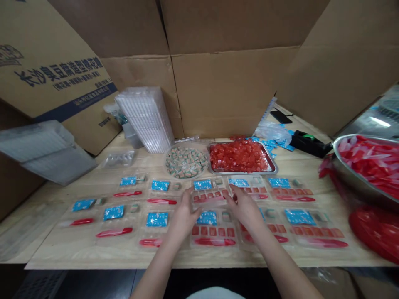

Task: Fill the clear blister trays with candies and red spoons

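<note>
Wooden table [174, 259], left hand [183, 214], right hand [245, 207] spread on clear plastic tray [208, 198]

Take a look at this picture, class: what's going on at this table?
A person has their left hand and right hand at either side of a clear plastic tray holding a blue sachet and small red squares. Similar trays lie in rows across a wooden table. Behind them sit a round dish of wrapped pieces and a metal tray of red wrapped pieces, with a steel bowl of red items to the right.
</note>
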{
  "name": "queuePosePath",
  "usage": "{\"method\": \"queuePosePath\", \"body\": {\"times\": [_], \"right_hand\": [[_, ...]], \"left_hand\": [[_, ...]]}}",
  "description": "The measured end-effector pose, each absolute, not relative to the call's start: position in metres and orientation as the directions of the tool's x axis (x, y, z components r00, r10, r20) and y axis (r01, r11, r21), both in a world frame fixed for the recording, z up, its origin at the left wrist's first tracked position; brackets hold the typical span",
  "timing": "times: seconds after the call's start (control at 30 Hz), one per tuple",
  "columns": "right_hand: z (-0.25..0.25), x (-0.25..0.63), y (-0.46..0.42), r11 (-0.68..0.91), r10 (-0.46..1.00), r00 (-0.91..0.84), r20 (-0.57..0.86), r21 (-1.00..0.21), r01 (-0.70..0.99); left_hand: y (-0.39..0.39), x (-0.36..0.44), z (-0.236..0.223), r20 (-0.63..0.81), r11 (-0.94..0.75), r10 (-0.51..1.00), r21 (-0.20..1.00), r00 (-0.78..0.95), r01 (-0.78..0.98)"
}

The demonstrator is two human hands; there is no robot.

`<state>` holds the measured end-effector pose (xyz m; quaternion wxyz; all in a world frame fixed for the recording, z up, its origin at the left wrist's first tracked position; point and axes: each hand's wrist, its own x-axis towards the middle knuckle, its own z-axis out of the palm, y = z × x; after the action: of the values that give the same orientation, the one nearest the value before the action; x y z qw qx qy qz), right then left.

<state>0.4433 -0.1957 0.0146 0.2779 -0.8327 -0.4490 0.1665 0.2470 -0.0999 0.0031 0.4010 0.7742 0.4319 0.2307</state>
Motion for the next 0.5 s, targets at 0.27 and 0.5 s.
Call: {"method": "queuePosePath", "body": {"times": [0.27, 0.5], "right_hand": [[0.019, 0.440, -0.202, -0.341, 0.910, 0.411, -0.060, -0.675, 0.655], [0.020, 0.446, -0.201, -0.307, 0.912, 0.410, -0.030, -0.711, 0.632]], "left_hand": [[-0.095, 0.248, 0.008, -0.033, -0.389, 0.794, 0.740, 0.607, 0.549], [-0.104, 0.247, 0.019, -0.028, -0.427, 0.797, 0.682, 0.604, 0.594]]}}
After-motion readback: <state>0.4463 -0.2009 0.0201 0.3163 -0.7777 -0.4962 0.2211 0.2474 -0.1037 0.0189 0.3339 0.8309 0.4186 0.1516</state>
